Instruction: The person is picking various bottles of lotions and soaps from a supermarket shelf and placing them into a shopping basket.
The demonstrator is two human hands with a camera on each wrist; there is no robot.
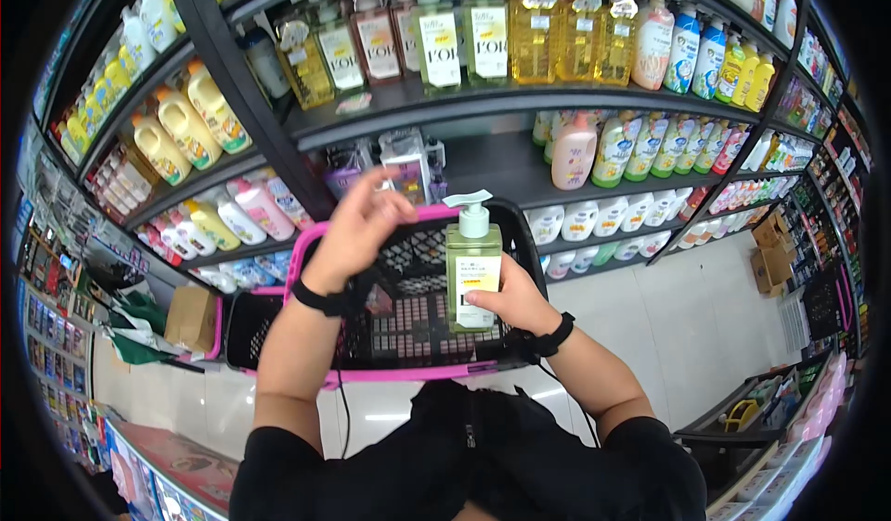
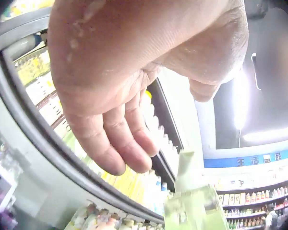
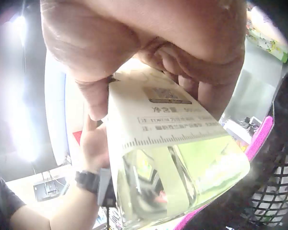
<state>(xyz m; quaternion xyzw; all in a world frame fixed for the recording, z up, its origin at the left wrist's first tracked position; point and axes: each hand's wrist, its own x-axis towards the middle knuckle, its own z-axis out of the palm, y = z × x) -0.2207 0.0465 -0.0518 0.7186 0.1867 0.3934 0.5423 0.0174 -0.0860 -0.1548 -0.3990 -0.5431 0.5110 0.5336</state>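
Observation:
My right hand (image 1: 522, 300) grips a square pump bottle (image 1: 459, 257) of pale green see-through liquid, upright, with the thumb across its white label. In the right wrist view the bottle's base (image 3: 192, 177) faces the camera, and fingers wrap both sides of it. The pump head (image 1: 474, 217) points up, pale mint in colour. To the left of the bottle, my left hand (image 1: 362, 229) is raised over the basket with nothing in it, its fingers loosely bent. The left wrist view has this hand above the pump (image 2: 189, 177), apart from it.
A black shopping basket (image 1: 427, 370) with pink trim lies beneath both hands. Shelves ahead carry several similar pump bottles (image 1: 438, 43), amber bottles (image 1: 535, 38) and a pink bottle (image 1: 574, 154). Cardboard boxes (image 1: 770, 252) stand on the floor at right, another box (image 1: 192, 320) at left.

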